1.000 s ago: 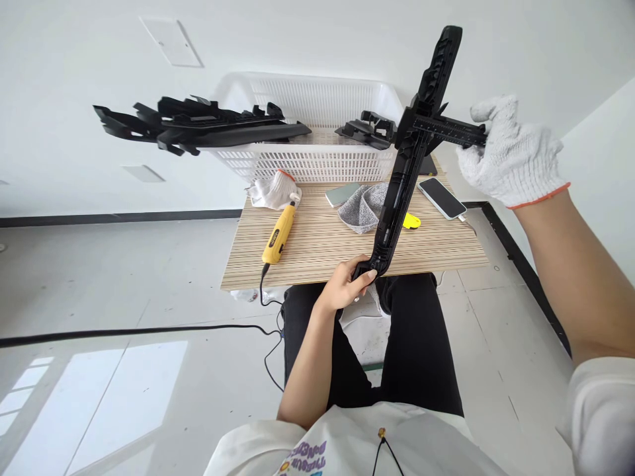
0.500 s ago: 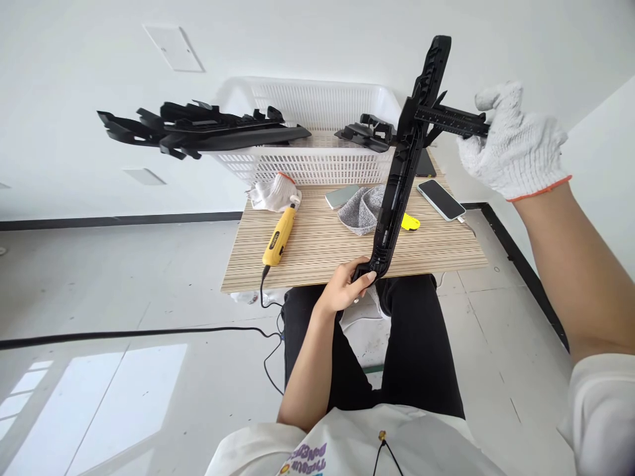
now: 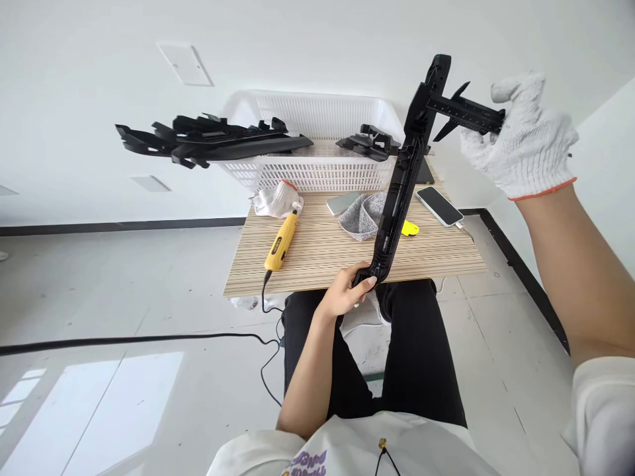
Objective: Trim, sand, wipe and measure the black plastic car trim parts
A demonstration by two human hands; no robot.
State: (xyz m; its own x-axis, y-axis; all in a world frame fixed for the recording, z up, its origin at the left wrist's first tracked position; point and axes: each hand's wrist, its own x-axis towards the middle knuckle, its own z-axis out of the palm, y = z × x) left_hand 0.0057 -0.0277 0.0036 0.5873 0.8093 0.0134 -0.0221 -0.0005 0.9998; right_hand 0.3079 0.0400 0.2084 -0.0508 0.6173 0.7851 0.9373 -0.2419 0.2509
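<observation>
Head view: my bare left hand [image 3: 347, 294] is clamped on the lower end of the black trim strip [image 3: 397, 198], whose long axis rises up and to the right above the bench [image 3: 322, 258]. My gloved right hand [image 3: 520, 142] grips the caliper [image 3: 464, 114] across the strip's upper end, nearer the tip than a second ago.

Caliper [image 3: 464, 114] scale markings illegible

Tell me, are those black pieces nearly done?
One is in hand: the left hand grips a long black plastic part at its bottom, the gloved right hand holds a caliper against its top. More black parts lie across the white basket; whether they're done, I can't tell.
</observation>
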